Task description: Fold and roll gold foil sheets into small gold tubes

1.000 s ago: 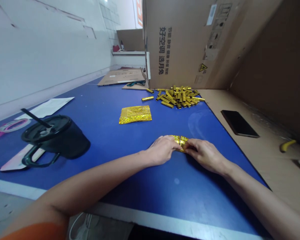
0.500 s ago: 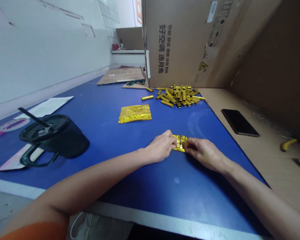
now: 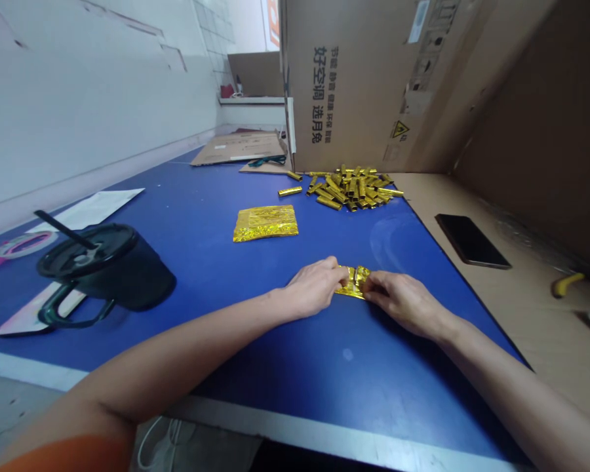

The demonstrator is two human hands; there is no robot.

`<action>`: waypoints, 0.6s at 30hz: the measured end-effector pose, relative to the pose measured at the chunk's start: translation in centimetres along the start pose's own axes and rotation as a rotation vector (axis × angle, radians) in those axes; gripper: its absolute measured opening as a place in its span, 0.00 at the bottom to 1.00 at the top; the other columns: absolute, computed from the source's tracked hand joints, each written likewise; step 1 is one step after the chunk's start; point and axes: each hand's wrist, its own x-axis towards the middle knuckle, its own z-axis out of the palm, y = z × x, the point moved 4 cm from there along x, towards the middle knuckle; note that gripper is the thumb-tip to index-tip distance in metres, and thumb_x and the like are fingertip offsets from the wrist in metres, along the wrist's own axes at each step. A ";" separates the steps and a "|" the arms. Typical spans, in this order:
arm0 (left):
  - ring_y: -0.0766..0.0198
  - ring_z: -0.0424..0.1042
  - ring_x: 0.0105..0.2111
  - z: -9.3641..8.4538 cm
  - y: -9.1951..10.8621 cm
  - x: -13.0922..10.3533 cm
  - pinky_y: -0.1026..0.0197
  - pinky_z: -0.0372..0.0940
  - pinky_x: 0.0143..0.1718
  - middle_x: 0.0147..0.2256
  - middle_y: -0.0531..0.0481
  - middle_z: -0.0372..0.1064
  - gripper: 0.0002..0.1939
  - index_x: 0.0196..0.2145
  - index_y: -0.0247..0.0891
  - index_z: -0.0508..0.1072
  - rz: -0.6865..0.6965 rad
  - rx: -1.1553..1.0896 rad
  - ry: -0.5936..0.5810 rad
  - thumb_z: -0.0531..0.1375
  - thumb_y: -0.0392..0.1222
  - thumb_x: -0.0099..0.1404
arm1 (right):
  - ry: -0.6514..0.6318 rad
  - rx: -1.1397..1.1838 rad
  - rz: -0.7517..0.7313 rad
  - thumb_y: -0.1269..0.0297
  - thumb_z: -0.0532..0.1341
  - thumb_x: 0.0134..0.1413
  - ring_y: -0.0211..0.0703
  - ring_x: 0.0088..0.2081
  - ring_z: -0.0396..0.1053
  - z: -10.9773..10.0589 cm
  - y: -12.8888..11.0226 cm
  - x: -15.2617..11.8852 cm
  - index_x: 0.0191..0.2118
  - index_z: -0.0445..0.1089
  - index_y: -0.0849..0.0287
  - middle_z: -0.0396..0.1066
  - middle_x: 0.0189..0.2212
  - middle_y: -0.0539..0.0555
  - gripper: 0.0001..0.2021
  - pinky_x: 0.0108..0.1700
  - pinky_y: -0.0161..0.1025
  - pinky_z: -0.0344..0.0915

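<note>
Between my hands a small piece of shiny gold foil (image 3: 350, 288) lies on the blue table (image 3: 275, 354), with a narrow dark gap across it. My left hand (image 3: 317, 286) is closed, its fingertips pressed on the foil's left part. From the other side, my right hand (image 3: 400, 298) pinches the right end of the foil between thumb and fingers. Farther off, to the upper left of my hands, lies a flat stack of gold foil sheets (image 3: 266, 223). A heap of short folded gold foil tubes (image 3: 356, 189) sits at the far edge of the table.
At left stand a dark lidded mug (image 3: 137, 269) with a straw, a tape roll (image 3: 24, 245) and a paper sheet (image 3: 91, 208). A large cardboard box (image 3: 364, 85) rises behind the heap. On cardboard at right lies a black phone (image 3: 472, 241).
The foil has shifted slightly between my fingers, and its right part looks raised a little. Both hands stay in nearly the same place.
</note>
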 end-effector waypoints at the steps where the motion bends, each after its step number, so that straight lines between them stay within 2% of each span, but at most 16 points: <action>1: 0.65 0.62 0.32 0.0 0.1 0.0 0.63 0.59 0.33 0.33 0.51 0.57 0.08 0.36 0.40 0.63 0.006 0.029 0.004 0.47 0.34 0.61 | 0.007 -0.009 -0.004 0.66 0.52 0.50 0.41 0.29 0.67 0.0 0.0 -0.1 0.30 0.65 0.55 0.70 0.28 0.50 0.05 0.30 0.35 0.59; 7: 0.64 0.60 0.32 -0.2 0.6 -0.2 0.63 0.58 0.32 0.33 0.49 0.58 0.07 0.36 0.38 0.62 0.040 0.192 0.069 0.47 0.33 0.61 | 0.026 -0.098 -0.053 0.66 0.50 0.53 0.40 0.30 0.67 -0.2 -0.5 -0.4 0.32 0.63 0.55 0.68 0.30 0.51 0.06 0.30 0.35 0.59; 14: 0.64 0.61 0.32 -0.1 0.2 0.0 0.63 0.57 0.31 0.31 0.50 0.59 0.07 0.35 0.38 0.62 0.070 0.177 0.032 0.47 0.33 0.61 | 0.007 -0.096 -0.182 0.73 0.47 0.53 0.41 0.34 0.67 0.1 -1.1 -0.4 0.37 0.64 0.54 0.68 0.35 0.53 0.11 0.35 0.36 0.61; 18: 0.64 0.61 0.32 -0.1 0.4 0.0 0.63 0.57 0.30 0.32 0.51 0.59 0.09 0.36 0.40 0.63 0.077 0.211 0.031 0.47 0.32 0.60 | -0.018 -0.140 -0.186 0.73 0.47 0.51 0.40 0.34 0.67 -0.2 -1.2 -0.5 0.34 0.65 0.55 0.68 0.34 0.52 0.11 0.35 0.35 0.60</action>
